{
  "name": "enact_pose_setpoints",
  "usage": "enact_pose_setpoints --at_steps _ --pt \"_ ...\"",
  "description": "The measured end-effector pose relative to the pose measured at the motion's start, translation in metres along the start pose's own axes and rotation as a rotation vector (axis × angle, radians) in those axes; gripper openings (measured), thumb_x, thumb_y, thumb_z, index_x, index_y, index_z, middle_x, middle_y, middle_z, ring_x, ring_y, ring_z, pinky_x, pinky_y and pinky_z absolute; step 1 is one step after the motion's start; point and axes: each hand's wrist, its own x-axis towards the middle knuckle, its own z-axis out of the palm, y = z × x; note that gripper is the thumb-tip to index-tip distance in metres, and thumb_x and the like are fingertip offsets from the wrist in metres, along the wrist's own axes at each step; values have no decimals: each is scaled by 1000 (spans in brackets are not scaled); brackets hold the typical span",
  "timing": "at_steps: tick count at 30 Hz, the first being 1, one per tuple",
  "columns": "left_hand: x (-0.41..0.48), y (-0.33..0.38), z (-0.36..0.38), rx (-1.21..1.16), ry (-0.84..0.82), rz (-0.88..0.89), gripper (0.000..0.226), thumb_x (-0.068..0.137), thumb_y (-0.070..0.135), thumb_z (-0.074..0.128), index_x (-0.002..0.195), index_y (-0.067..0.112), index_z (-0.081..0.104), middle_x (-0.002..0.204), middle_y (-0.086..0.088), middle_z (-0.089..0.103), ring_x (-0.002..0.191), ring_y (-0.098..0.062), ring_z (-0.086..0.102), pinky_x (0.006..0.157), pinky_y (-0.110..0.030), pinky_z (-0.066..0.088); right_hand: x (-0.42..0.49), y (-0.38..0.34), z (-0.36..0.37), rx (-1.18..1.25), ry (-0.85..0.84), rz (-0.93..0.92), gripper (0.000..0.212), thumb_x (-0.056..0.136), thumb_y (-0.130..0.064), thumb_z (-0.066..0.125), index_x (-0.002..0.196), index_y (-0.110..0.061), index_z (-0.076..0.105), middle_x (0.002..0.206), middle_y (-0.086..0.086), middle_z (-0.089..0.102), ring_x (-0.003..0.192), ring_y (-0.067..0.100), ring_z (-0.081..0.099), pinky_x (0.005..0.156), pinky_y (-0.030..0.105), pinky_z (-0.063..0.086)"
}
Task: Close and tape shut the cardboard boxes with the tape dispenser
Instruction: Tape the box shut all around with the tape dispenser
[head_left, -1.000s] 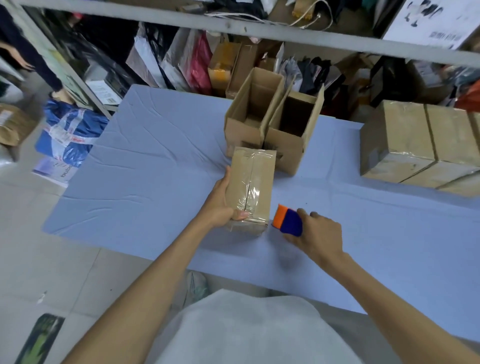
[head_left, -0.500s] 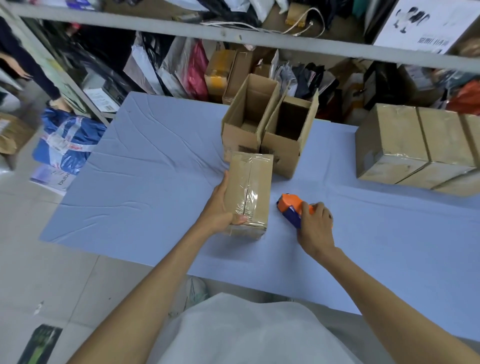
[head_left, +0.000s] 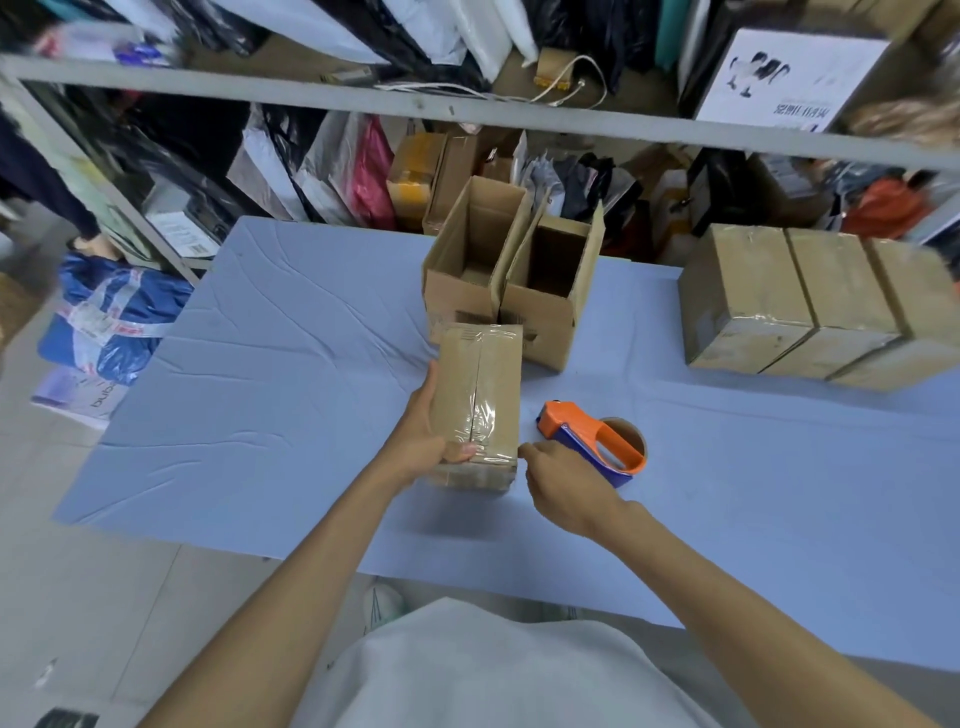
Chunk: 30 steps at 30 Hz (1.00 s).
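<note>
A small closed cardboard box (head_left: 493, 374) with clear tape along its top seam stands on the blue table (head_left: 285, 405). My left hand (head_left: 423, 441) grips its left side, thumb on the near top edge. My right hand (head_left: 566, 488) holds nothing; its fingertips touch the box's near right corner. The orange and blue tape dispenser (head_left: 597, 441) lies on the table just right of the box, behind my right hand. Two open-topped boxes (head_left: 467, 291) (head_left: 550, 317) stand side by side right behind the taped box.
Three taped boxes (head_left: 753, 296) sit in a row at the right back of the table. A grey shelf rail (head_left: 311, 98) crosses above, with bags and cartons behind. A blue bag (head_left: 114, 322) lies on the floor to the left.
My right hand set the tape dispenser down on the table, let go of it and moved left to the box's near corner. My left hand stays on the box.
</note>
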Motion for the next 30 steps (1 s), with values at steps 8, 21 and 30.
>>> enact_pose_setpoints --at_steps 8,21,30 --pt "-7 43 -8 -327 60 -166 66 73 6 81 129 20 50 109 3 70 94 -13 69 66 -28 57 -13 5 -23 357 290 -98 73 62 -46 83 119 -16 47 111 -3 51 97 14 49 76 26 43" --pt "-2 67 -2 340 31 -251 77 88 69 44 149 27 24 154 -5 17 143 -31 18 108 -48 31 9 -6 -57 480 347 24 115 38 -59 88 132 -26 31 121 -13 43 109 5 45 85 22 44" --pt "12 63 -11 136 -107 278 26 101 13 45 108 30 63 110 4 63 109 -13 57 90 -20 48 10 10 -70 364 193 -192 121 51 -54 85 149 -28 17 133 -12 29 120 5 31 96 15 32"
